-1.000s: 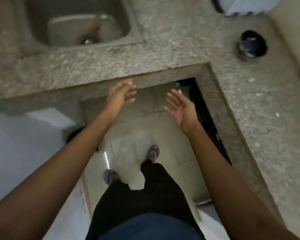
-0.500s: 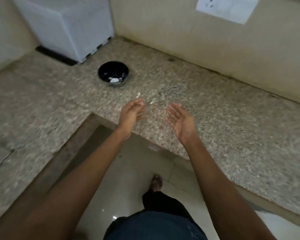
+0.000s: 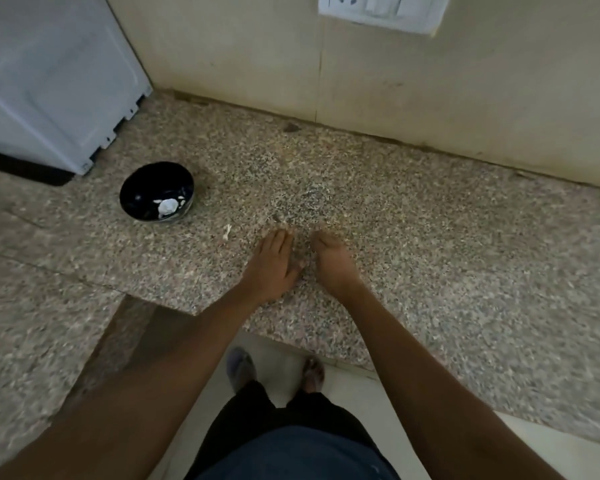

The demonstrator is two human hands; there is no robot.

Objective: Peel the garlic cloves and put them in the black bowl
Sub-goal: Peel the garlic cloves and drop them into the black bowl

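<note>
The black bowl (image 3: 156, 192) stands on the speckled granite counter (image 3: 430, 237), left of my hands, with pale garlic pieces inside. My left hand (image 3: 272, 263) rests palm down on the counter, fingers together. My right hand (image 3: 331, 259) lies beside it, fingers curved down onto the stone. Small scraps that look like garlic skin lie just beyond the fingertips. A pale sliver of skin (image 3: 227, 232) lies between the bowl and my left hand. Motion blur hides whether either hand covers a clove.
A white appliance (image 3: 49, 81) stands in the back left corner behind the bowl. A beige wall with a switch plate (image 3: 378, 10) runs along the counter's back. The counter is L-shaped; my feet (image 3: 239, 368) stand on the tiled floor in its inner corner.
The view swung from the sink side to the corner counter. Both hands went from raised, palms facing each other, down onto the counter side by side.
</note>
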